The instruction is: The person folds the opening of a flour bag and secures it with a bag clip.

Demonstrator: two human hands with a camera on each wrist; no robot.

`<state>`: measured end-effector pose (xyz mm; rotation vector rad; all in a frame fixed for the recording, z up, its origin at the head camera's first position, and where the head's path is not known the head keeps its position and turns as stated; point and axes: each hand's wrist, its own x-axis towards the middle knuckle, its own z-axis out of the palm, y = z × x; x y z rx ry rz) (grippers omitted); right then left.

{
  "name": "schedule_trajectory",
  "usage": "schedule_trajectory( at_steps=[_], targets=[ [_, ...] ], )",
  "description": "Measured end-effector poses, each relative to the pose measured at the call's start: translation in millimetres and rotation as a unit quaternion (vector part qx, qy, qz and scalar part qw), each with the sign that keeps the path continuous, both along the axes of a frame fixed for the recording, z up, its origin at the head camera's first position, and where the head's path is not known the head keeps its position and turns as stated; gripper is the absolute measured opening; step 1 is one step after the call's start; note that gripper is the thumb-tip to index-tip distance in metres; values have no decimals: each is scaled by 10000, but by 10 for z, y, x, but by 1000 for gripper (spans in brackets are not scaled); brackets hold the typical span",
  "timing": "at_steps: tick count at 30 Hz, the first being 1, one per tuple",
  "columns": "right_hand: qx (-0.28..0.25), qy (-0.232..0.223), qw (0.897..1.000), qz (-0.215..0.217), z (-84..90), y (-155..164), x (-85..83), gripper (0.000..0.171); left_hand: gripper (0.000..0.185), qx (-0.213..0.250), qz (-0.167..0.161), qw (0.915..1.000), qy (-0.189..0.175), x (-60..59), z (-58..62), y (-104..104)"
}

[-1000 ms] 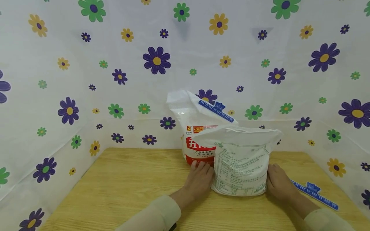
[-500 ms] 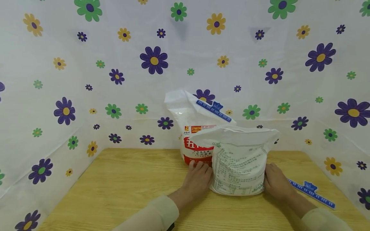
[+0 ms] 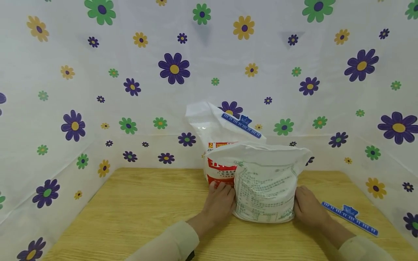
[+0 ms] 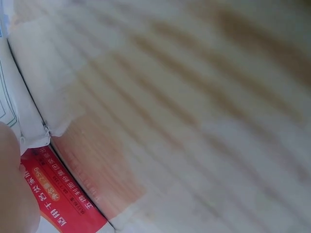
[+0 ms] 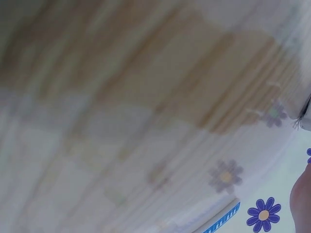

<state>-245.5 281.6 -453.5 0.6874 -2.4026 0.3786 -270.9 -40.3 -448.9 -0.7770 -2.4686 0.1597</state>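
**Two hands bracket a white bag on a wooden table**

Far left: flowered cloth backdrop (image 3: 75, 94) wraps the sides and back of the wooden table (image 3: 140, 210). Left sleeve, pale cream, enters from the bottom edge.

Left hand (image 3: 219, 203): rests on the table, pressed against the left side of the white bag with green print (image 3: 266, 188). Fingers lie fairly straight along the bag's lower left edge, fingertips reaching the base of the red-labelled bag (image 3: 220, 159) just behind. Not curled round anything that shows. Left wrist view: red label with white lettering (image 4: 63, 199) close by the hand, blurred wood grain beyond.

Centre: green-print bag stands upright near the middle of the table, top folded over and loose. Red-labelled bag stands directly behind it, touching or nearly so; its top is folded and held by a blue clip (image 3: 241, 125).

Right hand (image 3: 308, 208): flat against the bag's right side, fingers relaxed, holding nothing closed.

Right: second blue clip (image 3: 349, 217) lies flat on the table, just beside the right wrist, apart from both bags. Right wrist view is blurred; a strip of blue clip (image 5: 223, 218) shows at the bottom.
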Motion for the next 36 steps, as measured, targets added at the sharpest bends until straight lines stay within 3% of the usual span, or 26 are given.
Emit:
schedule_trajectory(
  at_steps=[7, 17, 36],
  targets=[
    [6, -36, 10000, -30, -15, -32, -1, 15, 17, -110, 36, 9997, 197, 19, -13, -36],
    [14, -22, 10000, 49, -13, -109, 3, 19, 17, -167, 134, 9997, 92, 39, -27, -135],
    [-47, 108, 9997, 226, -35, -244, 22, 22, 16, -10, -257, 9987, 443, 76, -46, -336]
  ],
)
